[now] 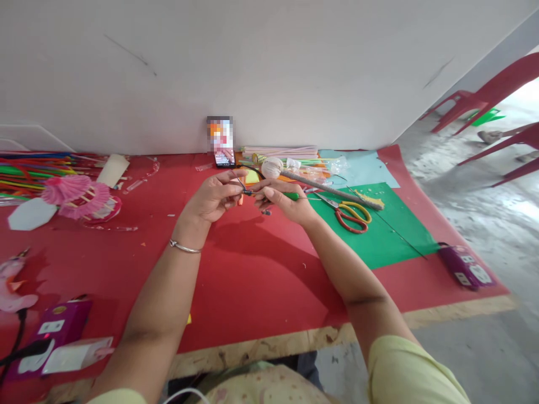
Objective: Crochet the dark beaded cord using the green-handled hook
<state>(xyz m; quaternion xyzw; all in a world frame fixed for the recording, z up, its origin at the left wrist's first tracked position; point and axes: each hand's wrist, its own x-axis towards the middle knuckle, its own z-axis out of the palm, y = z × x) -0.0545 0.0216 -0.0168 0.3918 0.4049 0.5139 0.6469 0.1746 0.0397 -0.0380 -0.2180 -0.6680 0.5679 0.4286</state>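
My left hand (214, 197) and my right hand (283, 200) meet above the red table cover (252, 269). The right hand grips a thin green stick (291, 196) that points right. My left fingertips pinch a thin dark wire (241, 185) at the stick's left end, where a small orange bit shows. A silver bangle (184, 247) circles my left wrist. Just beyond the hands lie a round cream ball (272, 167) and a yellow paper piece (251, 177).
Scissors with red and yellow handles (351, 215) lie on a green sheet (379, 230). A phone (222, 142) leans on the wall. Pink paper frills (76, 196) and coloured straws (37, 168) sit left. Purple boxes (463, 268) (54, 331) and red chairs (484, 95) flank the table.
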